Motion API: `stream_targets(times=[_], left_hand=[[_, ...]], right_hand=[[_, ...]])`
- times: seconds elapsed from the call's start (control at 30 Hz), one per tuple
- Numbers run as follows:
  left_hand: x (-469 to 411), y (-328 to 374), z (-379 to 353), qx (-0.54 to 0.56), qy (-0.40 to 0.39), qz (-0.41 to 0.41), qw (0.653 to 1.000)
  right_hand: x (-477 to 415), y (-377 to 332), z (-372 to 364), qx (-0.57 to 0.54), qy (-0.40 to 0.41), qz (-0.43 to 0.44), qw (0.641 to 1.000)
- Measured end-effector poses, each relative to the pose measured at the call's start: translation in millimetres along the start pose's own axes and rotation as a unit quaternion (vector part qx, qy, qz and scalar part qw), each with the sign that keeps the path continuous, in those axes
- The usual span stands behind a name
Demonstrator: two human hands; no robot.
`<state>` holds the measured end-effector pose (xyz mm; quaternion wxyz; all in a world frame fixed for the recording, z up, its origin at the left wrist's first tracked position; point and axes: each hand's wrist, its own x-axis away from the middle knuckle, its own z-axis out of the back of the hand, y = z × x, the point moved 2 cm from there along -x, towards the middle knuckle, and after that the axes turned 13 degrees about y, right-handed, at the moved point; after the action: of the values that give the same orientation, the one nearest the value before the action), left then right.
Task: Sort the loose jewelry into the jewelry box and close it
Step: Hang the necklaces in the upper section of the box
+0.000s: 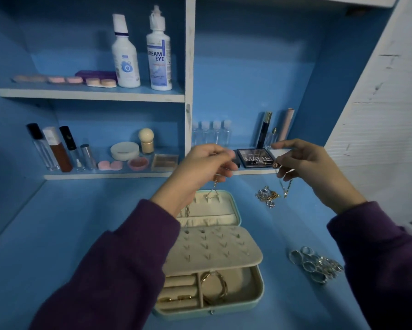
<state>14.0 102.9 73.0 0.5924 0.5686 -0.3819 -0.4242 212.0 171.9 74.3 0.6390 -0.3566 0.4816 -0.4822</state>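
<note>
A mint jewelry box (pixel 257 296) lies open on the blue surface, its lid (pixel 234 206) upright at the back and a cream earring panel (pixel 212 248) folded over the tray. Gold bangles (pixel 214 287) and gold rings (pixel 174 298) sit in the lower compartments. My left hand (pixel 205 167) pinches a thin gold chain (pixel 213 189) that dangles over the lid. My right hand (pixel 307 167) holds another thin chain (pixel 286 188) hanging to the right of the box. Both hands are raised above the box.
A tangle of silver and gold chains (pixel 267 196) lies right of the lid. A pile of silver rings (pixel 314 264) sits at the right. Shelves behind hold cosmetics, a matte palette (pixel 255 158) and two solution bottles (pixel 143 51). A white wall (pixel 378 139) stands at the right.
</note>
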Motion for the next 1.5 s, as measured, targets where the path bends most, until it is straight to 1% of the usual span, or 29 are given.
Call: stream_targets(times=[0.13, 0.37, 0.43, 0.53, 0.6, 0.67, 0.73, 0.8, 0.87, 0.93, 0.97, 1.0, 1.07, 1.17, 1.2, 1.27, 1.33, 1.4, 1.5], left_hand=[[-12.3, -21.1, -40.9, -0.082, -0.055, 0.016, 0.995], [-23.5, -50.1, -74.5, -0.183, -0.1, 0.021, 0.978], [-24.8, -53.1, -75.0, -0.228, -0.114, -0.007, 0.967], [-25.2, -49.6, -61.5, -0.316, -0.117, -0.068, 0.939], [-27.0, -46.7, -42.8, -0.33, -0.1, -0.089, 0.934], [-26.7, -45.1, -18.1, -0.33, -0.062, -0.089, 0.938], [-25.9, -49.3, 10.8, -0.348, -0.001, -0.085, 0.933], [-22.0, -59.6, 40.0, -0.373, 0.069, -0.083, 0.922], [-18.2, -74.6, 65.4, -0.417, 0.129, -0.062, 0.897], [-11.9, -91.0, 82.7, -0.459, 0.154, -0.019, 0.875], [-7.9, -98.4, 87.1, -0.462, 0.152, 0.003, 0.874], [-4.4, -105.3, 90.1, -0.457, 0.149, 0.014, 0.877], [-2.8, -116.7, 91.6, -0.431, 0.154, 0.004, 0.889], [-1.7, -117.8, 88.2, -0.355, 0.183, -0.012, 0.917], [-0.6, -116.8, 88.1, -0.315, 0.19, -0.007, 0.93], [4.7, -110.7, 84.7, -0.197, 0.191, 0.013, 0.961], [10.6, -103.8, 80.1, -0.072, 0.17, 0.046, 0.982], [15.3, -98.7, 75.4, 0.023, 0.149, 0.072, 0.986], [20.1, -95.9, 70.4, 0.087, 0.14, 0.068, 0.984]], right_hand=[[-1.7, 7.5, 2.5, 0.036, 0.018, 0.009, 0.999], [-1.0, 20.3, 4.9, 0.044, 0.03, -0.004, 0.999], [1.0, 21.3, 2.8, 0.042, 0.02, -0.002, 0.999], [5.7, 17.1, -2.5, 0.034, -0.007, 0.008, 0.999], [7.9, 12.3, -6.5, 0.031, -0.024, 0.019, 0.999], [8.6, 7.1, -10.4, 0.026, -0.037, 0.029, 0.999], [8.4, 0.7, -15.7, 0.009, -0.05, 0.033, 0.998], [8.9, -7.3, -22.5, -0.01, -0.068, 0.039, 0.997], [10.2, -15.4, -31.3, -0.027, -0.088, 0.045, 0.995], [11.9, -22.3, -40.4, -0.039, -0.107, 0.047, 0.992], [12.8, -25.0, -44.5, -0.04, -0.114, 0.05, 0.991], [13.2, -27.8, -49.1, -0.039, -0.121, 0.053, 0.991], [13.5, -32.6, -56.7, -0.036, -0.13, 0.056, 0.989], [12.8, -38.8, -66.4, -0.034, -0.139, 0.057, 0.988], [13.2, -41.0, -70.0, -0.035, -0.144, 0.056, 0.987], [14.8, -45.5, -75.8, -0.033, -0.156, 0.058, 0.986], [16.7, -49.8, -81.3, -0.028, -0.166, 0.064, 0.984], [18.5, -54.2, -84.4, -0.026, -0.174, 0.07, 0.982], [20.2, -60.2, -87.9, -0.021, -0.181, 0.082, 0.98]])
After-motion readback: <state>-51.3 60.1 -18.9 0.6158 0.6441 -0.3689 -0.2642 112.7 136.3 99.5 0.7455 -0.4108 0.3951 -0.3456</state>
